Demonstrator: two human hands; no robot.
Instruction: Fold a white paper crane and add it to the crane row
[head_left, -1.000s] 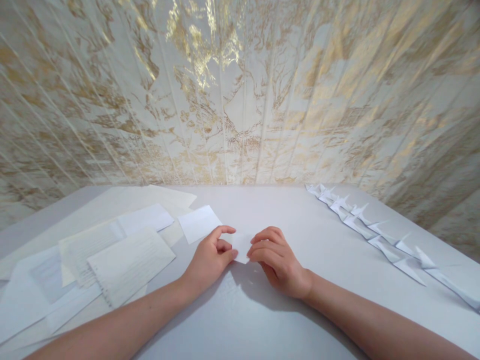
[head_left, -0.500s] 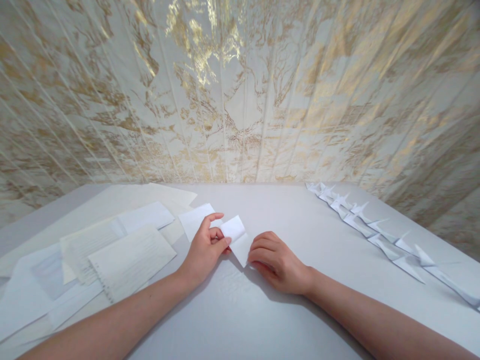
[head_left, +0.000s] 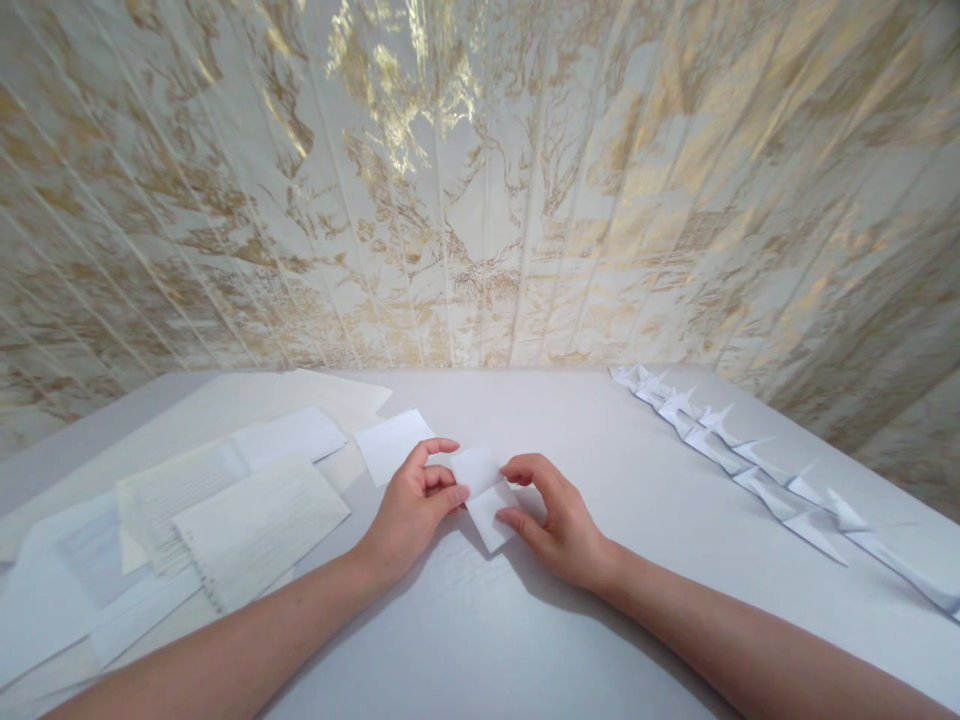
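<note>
A small white piece of paper (head_left: 488,521) with a crease across its middle is held between my two hands, just above the table. My left hand (head_left: 411,513) pinches its left edge between thumb and fingers, the index finger raised above. At the right edge, my right hand (head_left: 568,524) has its thumb on the lower half and its index finger at the upper corner; the fingers behind are partly hidden. Just behind my left hand lies another white sheet (head_left: 391,444), flat on the table.
Loose papers, some with writing, overlap on the left, among them a torn-edged notebook page (head_left: 262,525). Rows of folded white paper cranes (head_left: 780,495) run along the right side of the white table (head_left: 480,650). A gold-patterned curtain (head_left: 480,220) hangs behind.
My right hand has opened from a closed curl and taken the paper's right edge. The paper has turned and unfolded more, its crease now facing me.
</note>
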